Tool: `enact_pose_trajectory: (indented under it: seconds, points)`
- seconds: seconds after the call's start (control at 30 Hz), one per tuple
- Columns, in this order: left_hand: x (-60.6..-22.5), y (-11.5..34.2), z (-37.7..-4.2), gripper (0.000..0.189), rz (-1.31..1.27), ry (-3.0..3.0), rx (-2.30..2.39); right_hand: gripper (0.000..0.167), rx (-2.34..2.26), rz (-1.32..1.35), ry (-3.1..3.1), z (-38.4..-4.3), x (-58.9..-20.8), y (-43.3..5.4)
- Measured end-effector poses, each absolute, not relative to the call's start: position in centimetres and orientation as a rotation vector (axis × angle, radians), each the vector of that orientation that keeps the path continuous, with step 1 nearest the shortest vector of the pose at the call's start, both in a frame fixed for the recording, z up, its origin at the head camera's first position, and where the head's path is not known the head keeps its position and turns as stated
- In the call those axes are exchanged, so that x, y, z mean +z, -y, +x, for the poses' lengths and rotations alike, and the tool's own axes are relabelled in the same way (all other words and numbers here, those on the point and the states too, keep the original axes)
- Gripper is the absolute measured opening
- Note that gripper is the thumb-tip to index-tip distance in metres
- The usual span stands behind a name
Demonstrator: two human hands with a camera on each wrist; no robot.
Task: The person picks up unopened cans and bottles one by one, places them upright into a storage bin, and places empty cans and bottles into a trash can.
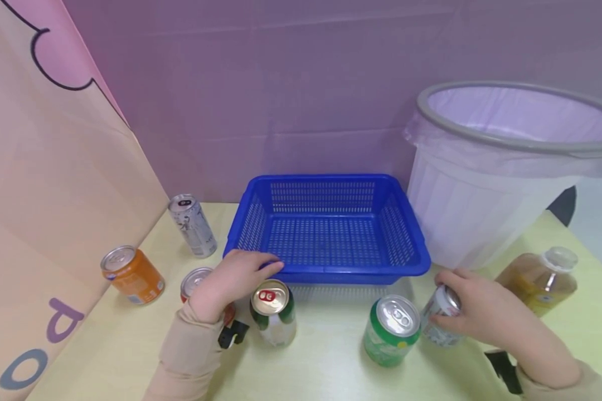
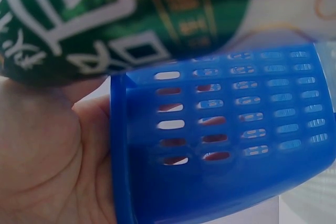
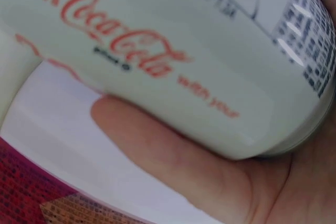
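Note:
My left hand (image 1: 243,273) grips the front left corner of a blue plastic basket (image 1: 326,269); through the holes in its wall (image 2: 231,177), skin shows on the far side. A green and white can (image 1: 278,326) with a gold top stands just below that hand. My right hand (image 1: 486,309) holds a slim whitish Coca-Cola can (image 1: 440,328), thumb on one side and fingers over its upper part. In the right wrist view, red lettering shows on the can (image 3: 157,72). A green can (image 1: 391,334) stands to its left.
A large white bin (image 1: 461,211) with a liner stands at the right. An amber drink bottle (image 1: 542,284) lies beyond the right hand. At the left are an orange can (image 1: 135,278), a grey-white can (image 1: 195,228) and a red can (image 1: 194,278), partly hidden by the left arm.

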State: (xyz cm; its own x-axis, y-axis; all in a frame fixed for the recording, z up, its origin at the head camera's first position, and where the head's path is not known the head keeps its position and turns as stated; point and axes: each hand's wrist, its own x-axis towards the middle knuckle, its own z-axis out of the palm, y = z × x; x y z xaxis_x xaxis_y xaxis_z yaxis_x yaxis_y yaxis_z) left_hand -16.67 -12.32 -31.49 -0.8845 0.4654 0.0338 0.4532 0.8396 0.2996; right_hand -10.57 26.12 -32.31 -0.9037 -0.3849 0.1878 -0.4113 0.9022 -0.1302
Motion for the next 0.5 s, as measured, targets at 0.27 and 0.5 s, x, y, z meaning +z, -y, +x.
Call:
enact_pose_trajectory:
  seconds: [0.27,0.5]
  points:
    - [-31.59,12.37,-16.73,0.035,0.749,-2.976,0.463,0.050,0.235,0.622,2.893,-10.51,-32.14,-26.06]
    - [-31.70,12.38,-16.81,0.036,0.751,-2.972,0.469,0.047,0.223,0.684,2.843,-10.77,-32.00,-26.11]
